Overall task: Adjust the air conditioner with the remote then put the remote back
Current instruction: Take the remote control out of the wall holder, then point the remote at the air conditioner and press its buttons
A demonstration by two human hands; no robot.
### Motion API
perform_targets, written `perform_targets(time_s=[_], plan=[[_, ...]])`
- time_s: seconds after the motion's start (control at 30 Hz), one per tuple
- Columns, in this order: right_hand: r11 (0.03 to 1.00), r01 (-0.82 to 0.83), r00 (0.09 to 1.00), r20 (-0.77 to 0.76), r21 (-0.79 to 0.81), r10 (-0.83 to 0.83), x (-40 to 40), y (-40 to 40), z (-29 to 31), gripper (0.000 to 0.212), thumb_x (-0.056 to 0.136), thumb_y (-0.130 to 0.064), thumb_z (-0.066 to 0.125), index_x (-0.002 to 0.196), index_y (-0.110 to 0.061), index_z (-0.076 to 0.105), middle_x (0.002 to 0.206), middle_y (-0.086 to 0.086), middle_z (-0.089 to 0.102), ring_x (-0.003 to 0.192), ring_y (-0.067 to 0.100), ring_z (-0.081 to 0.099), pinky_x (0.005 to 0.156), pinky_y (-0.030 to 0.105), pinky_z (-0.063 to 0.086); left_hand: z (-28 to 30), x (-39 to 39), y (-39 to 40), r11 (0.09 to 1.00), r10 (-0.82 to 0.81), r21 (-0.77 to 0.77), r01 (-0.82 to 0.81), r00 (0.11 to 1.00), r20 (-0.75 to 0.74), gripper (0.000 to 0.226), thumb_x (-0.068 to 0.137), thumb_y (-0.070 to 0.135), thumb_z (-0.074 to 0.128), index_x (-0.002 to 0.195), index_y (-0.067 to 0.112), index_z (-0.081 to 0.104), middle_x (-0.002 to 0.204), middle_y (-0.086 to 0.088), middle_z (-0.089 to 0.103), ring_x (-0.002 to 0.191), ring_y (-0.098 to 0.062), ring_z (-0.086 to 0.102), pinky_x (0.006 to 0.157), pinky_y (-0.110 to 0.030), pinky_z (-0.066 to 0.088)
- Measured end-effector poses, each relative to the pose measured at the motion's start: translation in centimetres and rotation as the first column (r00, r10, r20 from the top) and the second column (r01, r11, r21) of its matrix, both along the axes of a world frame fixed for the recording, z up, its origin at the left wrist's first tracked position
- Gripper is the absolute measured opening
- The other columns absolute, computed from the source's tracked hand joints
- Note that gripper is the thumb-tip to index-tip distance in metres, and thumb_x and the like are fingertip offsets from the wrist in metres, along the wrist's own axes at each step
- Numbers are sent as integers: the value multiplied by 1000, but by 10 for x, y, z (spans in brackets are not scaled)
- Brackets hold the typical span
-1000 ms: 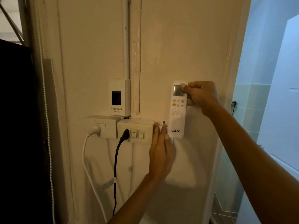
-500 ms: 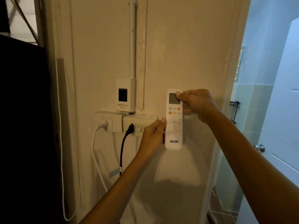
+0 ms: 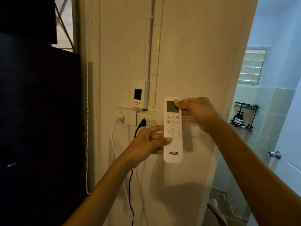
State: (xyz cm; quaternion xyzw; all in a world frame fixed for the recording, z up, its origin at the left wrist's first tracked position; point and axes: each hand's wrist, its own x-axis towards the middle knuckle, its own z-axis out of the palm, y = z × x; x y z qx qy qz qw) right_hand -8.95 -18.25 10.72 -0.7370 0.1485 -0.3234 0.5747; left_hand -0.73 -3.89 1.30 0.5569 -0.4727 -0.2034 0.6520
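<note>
Head view shows your two hands sharing the white AUX remote (image 3: 173,129), which stands upright in front of the cream wall (image 3: 195,54), buttons and screen facing you. Your right hand (image 3: 197,114) pinches its top end, thumb lying across the corner of the small grey display. Your left hand (image 3: 146,141) grips the lower half from the left edge, thumb pressed on the face just under the round button pad, fingers curled behind.

Compared with half a second ago, the remote is lower and nearer to you, looming larger, and your left hand has shifted from just touching its edge to a full clasp around the body. A second ago that left hand lay flat on the wall below the switches, and only your right hand held the remote.

Behind the remote's left edge sits the switch-and-socket plate (image 3: 149,119), with a black plug (image 3: 142,122) and its cord hanging down. Beside it to the left, a white plug (image 3: 120,118) sits in a second socket box (image 3: 128,115). Above them hangs a small National breaker box (image 3: 138,95). To the right, a doorway opens onto a tiled bathroom with a black wire rack (image 3: 246,116) and a round doorknob (image 3: 275,154).
</note>
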Motion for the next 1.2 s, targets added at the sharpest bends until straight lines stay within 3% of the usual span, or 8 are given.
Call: perform_targets(time_s=[0.33, 0.5, 0.57, 0.7, 0.93, 1.2], plan=[[964, -258, 966, -20, -62, 257, -31, 81, -35, 27, 86, -35, 58, 104, -16, 67, 95, 3, 74, 79, 14, 73, 55, 21, 57, -13, -39, 89, 975, 222, -20, -222, 975, -22, 27, 85, 9, 63, 102, 29, 59, 85, 14, 77, 84, -8, 74, 63, -20, 59], [924, -378, 925, -44, -55, 376, -43, 123, -53, 24, 90, -29, 53, 109, -21, 64, 104, 2, 72, 93, 17, 70, 72, 33, 59, -6, -50, 140, 952, 304, -31, -304, 953, 0, 27, 84, 11, 63, 103, 31, 57, 87, 13, 77, 89, -11, 73, 71, -27, 61], [906, -420, 908, -38, -48, 418, -48, 141, -57, 21, 90, -25, 53, 108, -23, 64, 106, 0, 71, 95, 16, 69, 70, 31, 59, -3, -55, 159, 944, 329, -27, -328, 944, 20, 30, 84, 12, 62, 108, 28, 57, 90, 11, 77, 91, -12, 73, 77, -32, 61], [869, -491, 871, -20, -56, 491, -60, 174, -61, 26, 90, -17, 55, 113, -25, 63, 104, -6, 71, 90, 10, 71, 64, 24, 59, 4, -66, 198, 941, 337, -21, -337, 941, 39, 33, 86, 12, 61, 117, 22, 55, 101, 2, 74, 97, -16, 71, 82, -36, 59], [856, -516, 857, -7, -38, 516, -78, 248, -74, 33, 83, -8, 62, 110, -27, 62, 98, -6, 74, 89, 12, 72, 69, 28, 60, 6, -86, 276, 943, 333, 3, -334, 941, 53, 29, 87, 10, 60, 112, 24, 57, 99, 4, 75, 95, -14, 72, 74, -29, 61], [847, -531, 847, 25, -3, 531, -95, 326, -83, 38, 82, -10, 63, 117, -23, 60, 105, -5, 72, 93, 14, 71, 72, 30, 60, 9, -109, 359, 948, 315, 25, -316, 948, 50, 28, 86, 10, 60, 111, 23, 57, 97, 6, 76, 96, -14, 71, 74, -28, 61]])
